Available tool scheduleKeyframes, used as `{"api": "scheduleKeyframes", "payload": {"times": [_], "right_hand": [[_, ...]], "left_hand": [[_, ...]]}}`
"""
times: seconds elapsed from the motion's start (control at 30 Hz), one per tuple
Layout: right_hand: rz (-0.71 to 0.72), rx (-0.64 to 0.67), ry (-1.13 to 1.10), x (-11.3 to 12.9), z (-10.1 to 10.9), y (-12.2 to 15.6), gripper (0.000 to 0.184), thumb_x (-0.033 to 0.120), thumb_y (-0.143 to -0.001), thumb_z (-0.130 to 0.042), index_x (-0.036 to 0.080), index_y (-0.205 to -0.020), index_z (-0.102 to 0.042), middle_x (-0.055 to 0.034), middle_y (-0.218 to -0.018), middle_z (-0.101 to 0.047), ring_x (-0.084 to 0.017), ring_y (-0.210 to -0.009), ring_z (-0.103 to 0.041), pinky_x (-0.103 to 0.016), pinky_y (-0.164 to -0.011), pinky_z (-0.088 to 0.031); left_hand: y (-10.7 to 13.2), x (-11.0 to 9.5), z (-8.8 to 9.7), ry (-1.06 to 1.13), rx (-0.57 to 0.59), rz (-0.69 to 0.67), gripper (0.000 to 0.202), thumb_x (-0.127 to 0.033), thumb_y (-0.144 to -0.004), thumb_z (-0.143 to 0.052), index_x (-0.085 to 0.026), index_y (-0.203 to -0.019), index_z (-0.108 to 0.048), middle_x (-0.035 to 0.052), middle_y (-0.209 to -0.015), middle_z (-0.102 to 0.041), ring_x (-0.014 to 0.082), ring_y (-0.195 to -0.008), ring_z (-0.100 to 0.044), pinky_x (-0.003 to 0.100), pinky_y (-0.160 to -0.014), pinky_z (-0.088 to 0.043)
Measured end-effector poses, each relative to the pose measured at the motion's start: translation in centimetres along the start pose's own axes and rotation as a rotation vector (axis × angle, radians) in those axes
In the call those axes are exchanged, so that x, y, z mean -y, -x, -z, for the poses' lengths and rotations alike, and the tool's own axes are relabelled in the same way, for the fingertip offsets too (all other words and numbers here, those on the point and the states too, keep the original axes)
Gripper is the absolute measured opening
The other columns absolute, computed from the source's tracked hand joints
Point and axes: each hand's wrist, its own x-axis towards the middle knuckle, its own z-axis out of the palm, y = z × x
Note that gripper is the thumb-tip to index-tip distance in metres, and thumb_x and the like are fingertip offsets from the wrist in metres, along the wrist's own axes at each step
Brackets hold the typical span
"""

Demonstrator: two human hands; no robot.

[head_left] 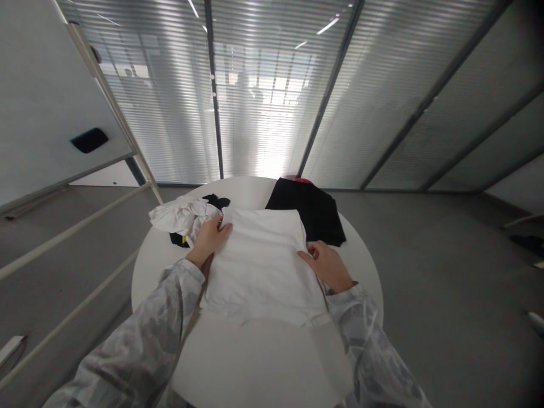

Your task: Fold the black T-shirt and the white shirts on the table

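Observation:
A white cloth garment [263,266] lies folded into a rough rectangle on the round white table [263,362], with light wrinkles across it. My left hand [211,237] is closed on its left edge near the far corner, thumb on top of the fabric. On the opposite side my right hand [328,265] pinches the right edge, about midway along. The fingertips under the cloth are partly hidden. Its near edge lies a little uneven on the table. What kind of garment it is I cannot tell.
Beside my left hand sits a crumpled white cloth pile [182,215], with black fabric [216,200] partly under it. Folded black clothing [308,209] lies at the far right, a bit of red [302,180] behind it. A whiteboard on a frame [55,102] stands left; glass partitions [263,102] rise beyond.

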Motion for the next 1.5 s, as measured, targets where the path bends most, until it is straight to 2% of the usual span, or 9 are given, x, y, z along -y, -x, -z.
{"api": "scheduleKeyframes", "payload": {"times": [0.17, 0.3, 0.47, 0.63, 0.73, 0.83, 1.07, 1.37, 1.5], "right_hand": [[-0.025, 0.001, -0.198, 0.4, 0.2, -0.3, 0.018, 0.047, -0.095, -0.065, 0.029, -0.093, -0.061, -0.0013, -0.085, -0.074, -0.023, -0.077, -0.069, -0.034, -0.075, -0.051], [-0.075, -0.016, -0.429, 0.9, -0.1, -0.3, 0.020, 0.043, -0.090, -0.066, 0.029, -0.099, -0.055, -0.0019, -0.092, -0.077, -0.024, -0.081, -0.074, -0.034, -0.075, -0.056], [-0.132, -0.061, -0.581, 1.7, -0.8, -0.4, 0.056, 0.039, -0.085, -0.073, 0.025, -0.136, -0.054, -0.0116, -0.126, -0.081, -0.027, -0.104, -0.080, -0.039, -0.093, -0.061], [-0.097, -0.077, -0.599, 2.8, -0.9, -0.5, 0.074, 0.037, -0.093, -0.069, 0.024, -0.162, -0.045, -0.0095, -0.125, -0.083, -0.029, -0.107, -0.080, -0.042, -0.099, -0.061], [0.000, -0.114, -0.612, 3.0, -1.0, -0.5, 0.062, 0.035, -0.098, -0.061, 0.027, -0.160, -0.054, -0.0075, -0.132, -0.080, -0.027, -0.114, -0.078, -0.043, -0.105, -0.059], [0.032, -0.149, -0.607, 2.7, -1.4, -0.5, 0.053, 0.036, -0.099, -0.061, 0.029, -0.151, -0.065, -0.0046, -0.145, -0.074, -0.028, -0.129, -0.073, -0.045, -0.117, -0.055], [0.029, -0.121, -0.586, 2.5, -2.1, -1.3, 0.060, 0.040, -0.099, -0.065, 0.029, -0.158, -0.062, -0.0042, -0.156, -0.068, -0.029, -0.148, -0.062, -0.049, -0.130, -0.045], [0.131, -0.244, -0.663, 3.4, -1.5, -1.2, 0.055, 0.039, -0.105, -0.061, 0.026, -0.158, -0.064, -0.0035, -0.165, -0.059, -0.024, -0.155, -0.055, -0.044, -0.137, -0.036], [0.100, -0.239, -0.697, 2.9, -1.9, -1.4, 0.053, 0.039, -0.103, -0.064, 0.025, -0.155, -0.067, -0.0050, -0.162, -0.063, -0.025, -0.151, -0.059, -0.046, -0.136, -0.038]], "left_hand": [[0.1, 0.2, -0.5, 0.051, -0.086, -0.014, 0.037, -0.050, -0.104, -0.057, -0.021, -0.114, -0.076, 0.0092, -0.097, -0.079, 0.0279, -0.091, -0.071, 0.034, -0.084, -0.049], [0.0, 0.0, -0.5, 0.110, -0.081, -0.019, 0.032, -0.044, -0.104, -0.055, -0.023, -0.118, -0.074, 0.0093, -0.111, -0.081, 0.0278, -0.102, -0.073, 0.036, -0.093, -0.051], [-0.1, -0.3, -0.4, 0.198, -0.054, -0.002, 0.039, -0.036, -0.100, -0.058, -0.022, -0.135, -0.067, 0.0114, -0.138, -0.076, 0.0283, -0.129, -0.069, 0.039, -0.112, -0.050], [0.0, -0.3, -0.8, 0.286, -0.082, 0.009, 0.047, -0.037, -0.098, -0.063, -0.017, -0.140, -0.067, 0.0145, -0.136, -0.077, 0.0306, -0.125, -0.072, 0.043, -0.113, -0.052], [-0.1, -0.2, -1.0, 0.369, -0.116, -0.023, 0.045, -0.038, -0.098, -0.062, -0.018, -0.138, -0.068, 0.0140, -0.138, -0.076, 0.0297, -0.124, -0.073, 0.043, -0.113, -0.053], [-0.2, 0.0, -1.0, 0.373, -0.121, -0.004, 0.045, -0.041, -0.098, -0.062, -0.018, -0.136, -0.069, 0.0124, -0.121, -0.081, 0.0291, -0.111, -0.076, 0.043, -0.105, -0.056], [-0.3, 0.4, -1.2, 0.348, -0.134, 0.008, 0.042, -0.046, -0.098, -0.064, -0.019, -0.130, -0.070, 0.0105, -0.111, -0.081, 0.0298, -0.106, -0.075, 0.042, -0.100, -0.056], [-0.5, 0.5, -1.5, 0.488, -0.173, 0.007, 0.047, -0.049, -0.099, -0.064, -0.020, -0.135, -0.071, 0.0087, -0.114, -0.083, 0.0246, -0.100, -0.076, 0.036, -0.095, -0.058], [-0.6, 0.6, -1.3, 0.369, -0.135, 0.013, 0.039, -0.049, -0.099, -0.062, -0.020, -0.119, -0.077, 0.0079, -0.110, -0.083, 0.0253, -0.098, -0.075, 0.036, -0.093, -0.056]]}}
